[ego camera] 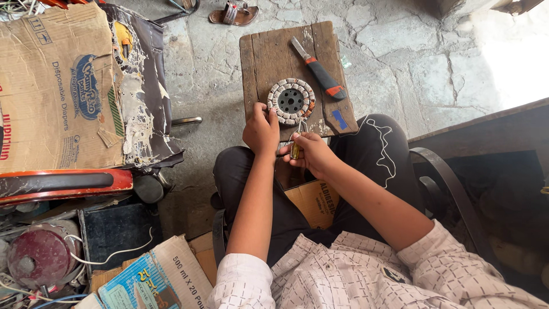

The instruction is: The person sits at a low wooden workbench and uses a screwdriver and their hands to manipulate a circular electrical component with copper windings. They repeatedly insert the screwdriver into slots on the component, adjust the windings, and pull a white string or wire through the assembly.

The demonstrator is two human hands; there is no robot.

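**Steadily working the winding at the near edge of the ring**

Up close, the person sits with a worn wooden board [274, 54] across the knees, and on it lies a round motor stator [291, 101], a dark core with holes ringed by pale and copper-coloured coils. It rests flat, near the board's near edge, well apart from the orange-handled utility knife [321, 73] that lies slantwise toward the far right corner.

The left hand [261, 130] sits against the ring's near-left rim, fingers curled down and closed on the edge, so it serves as the clamp. The right hand [311, 153] has its fingers folded tight around a small yellowish-handled tool [295, 150], whose thin tip points up toward the coils at the ring's near side. Whether the tip actually touches the winding I cannot tell; the knuckles hide it.

To my eye the work in hand is picking at or seating wire on that near segment. Done well, it asks that the left hand press the ring flat so it cannot spin or skate on the board, and that the right hand work in short, shallow strokes, angled along the slot rather than down into it. A slip would likely nick the wire's coating or jab the steadying thumb, which sits just beside the tip. Keeping the board level on the lap matters too, since the knife lies loose on it.
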